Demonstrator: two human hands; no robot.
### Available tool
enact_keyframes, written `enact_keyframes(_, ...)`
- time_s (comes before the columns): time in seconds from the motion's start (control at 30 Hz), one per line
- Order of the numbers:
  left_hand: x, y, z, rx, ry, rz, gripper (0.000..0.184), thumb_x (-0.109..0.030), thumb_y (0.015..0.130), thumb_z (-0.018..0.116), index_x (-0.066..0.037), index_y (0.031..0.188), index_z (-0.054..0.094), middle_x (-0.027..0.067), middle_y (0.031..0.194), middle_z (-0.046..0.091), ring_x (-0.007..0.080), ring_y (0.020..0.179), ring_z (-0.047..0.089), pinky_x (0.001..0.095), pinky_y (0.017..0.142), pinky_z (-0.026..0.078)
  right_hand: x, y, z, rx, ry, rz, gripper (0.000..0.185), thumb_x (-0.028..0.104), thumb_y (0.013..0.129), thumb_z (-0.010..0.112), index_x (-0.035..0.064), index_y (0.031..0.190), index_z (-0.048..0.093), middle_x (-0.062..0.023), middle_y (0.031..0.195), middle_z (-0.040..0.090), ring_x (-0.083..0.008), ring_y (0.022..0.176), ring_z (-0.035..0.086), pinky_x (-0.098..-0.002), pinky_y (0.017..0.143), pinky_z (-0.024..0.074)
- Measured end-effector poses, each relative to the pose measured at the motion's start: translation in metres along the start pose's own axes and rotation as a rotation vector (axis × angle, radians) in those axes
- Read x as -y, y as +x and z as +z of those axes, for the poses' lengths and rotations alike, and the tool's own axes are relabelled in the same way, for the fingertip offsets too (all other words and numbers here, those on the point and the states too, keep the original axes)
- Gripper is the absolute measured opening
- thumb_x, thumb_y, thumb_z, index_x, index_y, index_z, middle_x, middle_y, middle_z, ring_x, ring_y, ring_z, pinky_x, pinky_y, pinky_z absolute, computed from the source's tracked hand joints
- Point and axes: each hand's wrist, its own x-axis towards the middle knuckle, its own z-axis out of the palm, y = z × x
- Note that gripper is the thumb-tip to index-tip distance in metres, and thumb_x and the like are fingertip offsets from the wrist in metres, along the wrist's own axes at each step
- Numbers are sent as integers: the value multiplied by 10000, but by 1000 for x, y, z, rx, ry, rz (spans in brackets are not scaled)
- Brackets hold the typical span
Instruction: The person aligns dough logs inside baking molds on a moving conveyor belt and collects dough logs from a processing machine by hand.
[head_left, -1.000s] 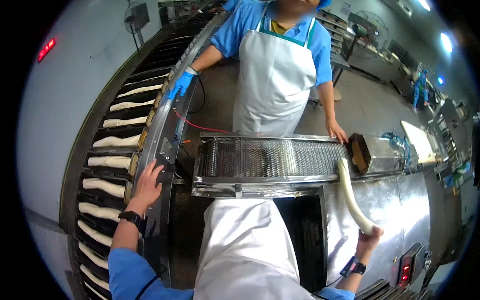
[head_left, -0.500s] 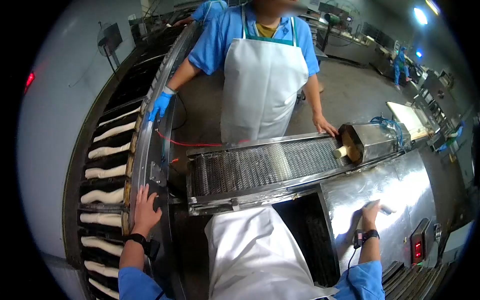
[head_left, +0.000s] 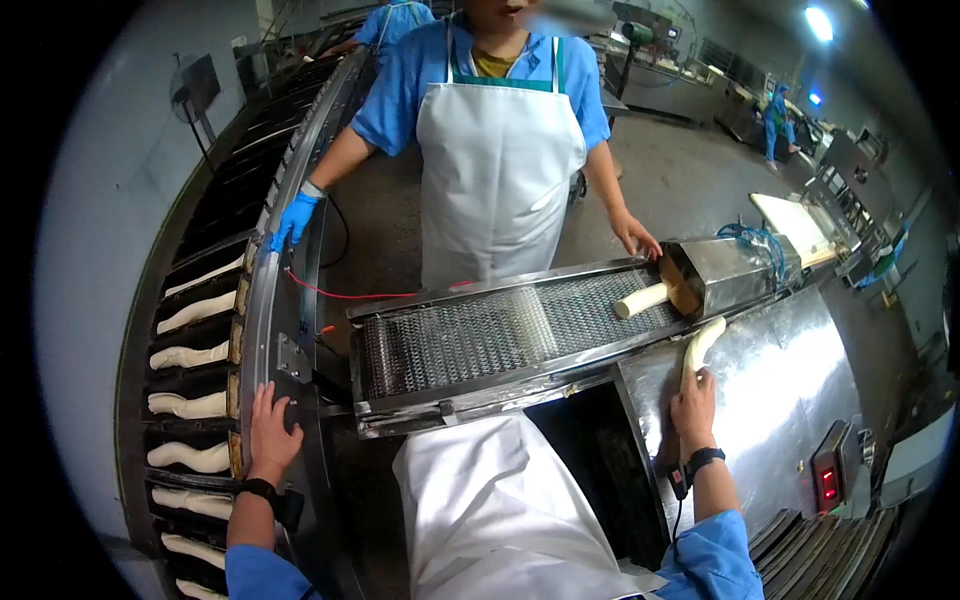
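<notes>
My right hand [head_left: 694, 408] grips the lower end of a pale dough strip [head_left: 706, 343] just above the steel table [head_left: 790, 370]; the strip's free end bends up and to the right. My left hand [head_left: 272, 430] lies on the metal rail [head_left: 262, 320] of the long conveyor, fingers spread and holding nothing. Left of that rail, several dough pieces [head_left: 190, 404] lie in separate dark trays. On the mesh belt [head_left: 450, 335] ahead, another dough roll [head_left: 642, 300] sticks out of a steel housing [head_left: 740, 270].
Across the mesh belt stands a co-worker in a white apron [head_left: 500, 180], with a blue-gloved hand [head_left: 294, 220] on the conveyor rail and a bare hand [head_left: 634, 234] at the belt's edge. A scale with a red display [head_left: 830, 478] sits at the right.
My right hand has moved left with the dough strip, whose end now points toward the mesh belt. More of the dough roll shows out of the housing. My left hand stays on the rail.
</notes>
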Motion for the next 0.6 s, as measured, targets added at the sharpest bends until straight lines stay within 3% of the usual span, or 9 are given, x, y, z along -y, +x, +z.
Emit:
enact_keyframes(0.07,-5,5,-6,-3,-10,0,486,-99,697,679,-17,1165,577,182,1485,343,350,1416,251,445,1149,267,-22,1,10,-71,61,37,473,40,760,607,-5,1228,556,-222,1212,481,-381,1128,491,-414,944,453)
enact_keyframes(0.13,-11,7,-13,-8,-20,-8,489,-96,689,678,-13,1160,579,185,1477,353,351,1411,260,441,1148,269,-66,2,29,-95,270,316,373,80,805,578,-19,1164,574,-230,1092,558,-391,1001,562,-438,877,478)
enact_keyframes(0.2,-16,13,-20,-1,-58,-3,467,-104,703,670,-11,1154,587,182,1473,357,350,1411,259,428,1148,273,-116,7,38,135,478,523,321,165,872,535,-32,1123,572,-236,965,607,-412,886,605,-471,813,489)
enact_keyframes(0.27,-13,21,-18,-11,-61,-7,457,-110,712,667,-10,1152,591,183,1473,356,350,1412,257,425,1147,275,-93,7,11,217,189,578,352,272,926,507,-37,1081,577,-248,942,623,-436,851,619,-491,762,499)
enact_keyframes(0.3,-12,25,-18,-17,-56,-1,447,-115,720,664,-10,1149,594,183,1474,356,349,1413,254,421,1146,277,-97,-1,24,192,48,598,407,324,924,554,-36,1112,536,-266,1014,613,-454,937,609,-497,806,492)
enact_keyframes(0.33,-17,24,-21,-22,-57,-16,447,-115,720,664,-10,1149,594,183,1474,356,349,1413,254,421,1146,277,-50,-11,-9,93,76,591,492,389,864,609,-48,1069,516,-295,1063,610,-457,986,598,-496,846,481)
enact_keyframes(0.37,-21,28,-24,-9,-71,-18,448,-119,726,664,-8,1154,594,182,1475,355,348,1414,251,424,1147,275,-36,-15,-14,162,36,610,569,422,832,653,-38,1105,460,-294,1142,564,-450,1055,572,-497,889,463)
enact_keyframes(0.47,-27,39,-35,21,-87,-28,452,-126,731,667,-9,1162,595,178,1476,355,347,1416,248,430,1147,273,-35,-19,-7,225,78,605,477,319,799,664,-49,1047,492,-262,910,617,-447,908,614,-484,826,495)
enact_keyframes(0.6,-30,57,-42,32,-121,-17,469,-138,733,672,-16,1178,593,170,1472,366,345,1413,253,436,1148,271,-35,-8,-3,218,225,381,281,179,813,586,-24,995,519,-215,839,621,-364,765,635,-437,737,519)
